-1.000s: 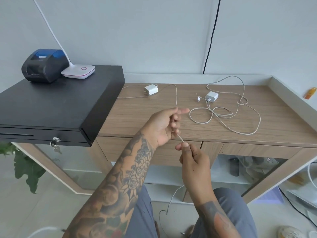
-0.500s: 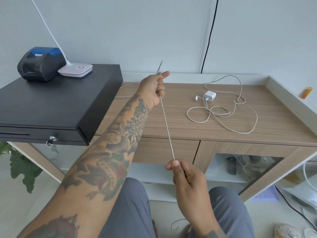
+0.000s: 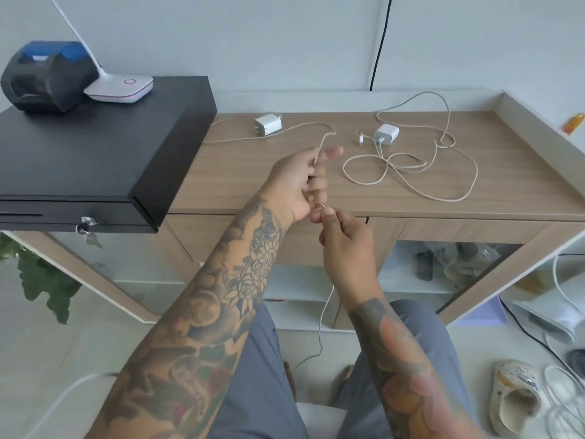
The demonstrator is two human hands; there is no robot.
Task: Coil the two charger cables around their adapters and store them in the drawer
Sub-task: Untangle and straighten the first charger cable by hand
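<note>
Two white adapters lie on the wooden desk (image 3: 522, 188). The left adapter (image 3: 268, 124) rests near the black box, and its white cable (image 3: 294, 131) runs right, then down into my left hand (image 3: 300, 182). My left hand pinches this cable between thumb and fingers above the desk's front edge. Just below, my right hand (image 3: 345, 239) grips the same cable, whose loose end hangs down between my knees. The right adapter (image 3: 386, 133) sits further right with its cable (image 3: 443, 172) spread in loose loops. The desk drawer front (image 3: 221, 236) below is shut.
A black cash box (image 3: 95, 147) covers the desk's left end, carrying a receipt printer (image 3: 47, 76) and a white lamp base (image 3: 120, 88). A raised lip borders the desk's back and right. A shoe (image 3: 512, 400) and cords lie on the floor at right.
My left hand, raised high and stretching the cable half a second ago, has come back down close to my right hand. The left adapter is in view again.
</note>
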